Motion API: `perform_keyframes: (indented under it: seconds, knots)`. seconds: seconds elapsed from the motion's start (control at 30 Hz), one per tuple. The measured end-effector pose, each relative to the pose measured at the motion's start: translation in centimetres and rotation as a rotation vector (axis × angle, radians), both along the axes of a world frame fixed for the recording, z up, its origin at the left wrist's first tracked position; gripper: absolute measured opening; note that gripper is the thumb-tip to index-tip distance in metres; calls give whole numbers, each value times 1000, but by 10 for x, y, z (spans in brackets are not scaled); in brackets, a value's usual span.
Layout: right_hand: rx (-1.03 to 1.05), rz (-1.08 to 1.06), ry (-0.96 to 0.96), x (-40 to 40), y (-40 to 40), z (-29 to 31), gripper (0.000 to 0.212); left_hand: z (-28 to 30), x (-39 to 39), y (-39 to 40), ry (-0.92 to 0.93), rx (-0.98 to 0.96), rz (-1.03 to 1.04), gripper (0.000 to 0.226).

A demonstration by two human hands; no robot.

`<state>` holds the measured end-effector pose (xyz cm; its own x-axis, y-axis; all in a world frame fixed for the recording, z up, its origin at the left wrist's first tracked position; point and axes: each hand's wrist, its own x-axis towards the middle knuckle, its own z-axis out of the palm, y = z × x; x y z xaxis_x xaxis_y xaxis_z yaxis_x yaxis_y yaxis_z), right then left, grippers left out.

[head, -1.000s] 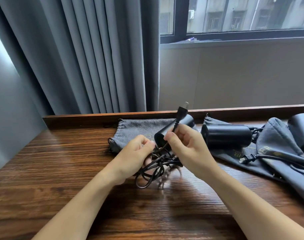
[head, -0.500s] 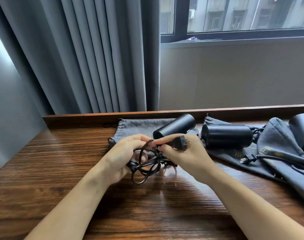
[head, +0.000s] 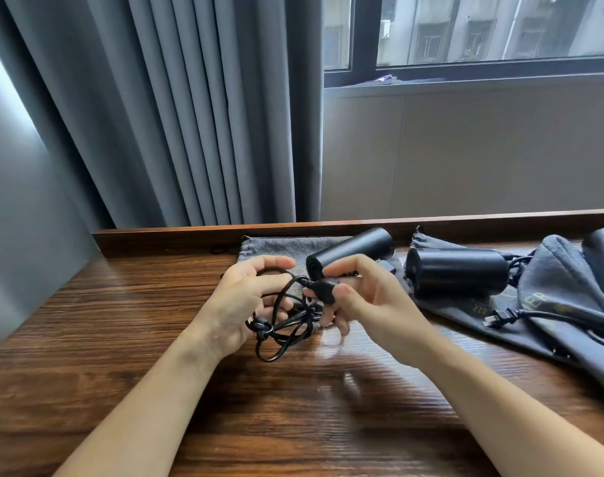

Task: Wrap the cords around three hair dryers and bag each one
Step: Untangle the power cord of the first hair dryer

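Right hand (head: 369, 304) is pinching the plug (head: 323, 290) btwn thumb and index finger, w/ the other fingers (head: 340, 325) hanging loosely curled below. Left hand (head: 238, 304) is sitting just beside it, fingers loosely curled around the bundled black cord (head: 286, 325); loops are running thru that hand and one loop is hanging down toward the wooden surface (head: 121, 339). Cord is bunched at a knot-like spot near the left palm. Can't tell exactly how tight the left hand is gripping.

The hair dryer (head: 350, 251) this cord belongs to is lying right behind the hands, barrel tilted, open end facing the camera, resting on a flat grey bag (head: 276, 247) at the back edge of the surface.

To the right, a 2nd hair dryer (head: 458, 273) is lying on its side atop another grey bag (head: 441, 309), its cord and plug (head: 500, 318) trailing loose across the fabric. A 3rd dryer (head: 603, 256) is showing only partly at the right edge, lying against a rumpled grey bag (head: 548, 280).

Grey curtains (head: 190, 115) are hanging behind the surface on the left, w/ a window (head: 483, 29) above the wall on the right.
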<state>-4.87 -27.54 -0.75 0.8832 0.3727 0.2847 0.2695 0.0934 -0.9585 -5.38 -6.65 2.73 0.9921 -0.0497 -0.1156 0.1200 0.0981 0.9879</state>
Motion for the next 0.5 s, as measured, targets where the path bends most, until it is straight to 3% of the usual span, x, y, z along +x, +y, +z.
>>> perform_keyframes:
  seconds: [0.1,0.23,0.37,0.5]
  knots:
    - [-87,25,-38,1,-2,-2,23,1,-1,1,-9,-41,7,23]
    - [-230,-121,-192,5,3,-7,36,2,-1,1,25,-106,16,29]
    - [-296,-150,-183,8,4,-8,56,1,-1,-3,33,-135,13,27]
    - [-394,-147,-197,9,4,-5,48,1,-2,-9,-48,-89,16,23]
